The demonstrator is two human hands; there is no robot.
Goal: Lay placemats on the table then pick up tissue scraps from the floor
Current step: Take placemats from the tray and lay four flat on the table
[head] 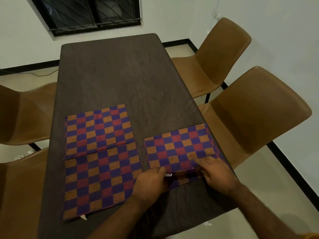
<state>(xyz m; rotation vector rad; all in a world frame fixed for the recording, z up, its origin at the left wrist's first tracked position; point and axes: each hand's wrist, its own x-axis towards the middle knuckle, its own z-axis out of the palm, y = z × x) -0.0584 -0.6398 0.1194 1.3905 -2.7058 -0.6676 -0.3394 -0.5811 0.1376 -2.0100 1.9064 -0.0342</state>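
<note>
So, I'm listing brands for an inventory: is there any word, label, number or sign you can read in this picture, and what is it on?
No readable text anywhere in this view.
White tag at the near edge of the flat placemat: too small, no print can be made out.
Small white tag at the folded placemat edge, by the left hand: also too small to read.

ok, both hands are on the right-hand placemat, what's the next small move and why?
Probably draw the pinched near edge toward the person to unfold it. The right placemat lies folded, a lower layer showing beneath, and the left hand and right hand both pinch its near edge. The left placemat already lies open on the table.
</note>
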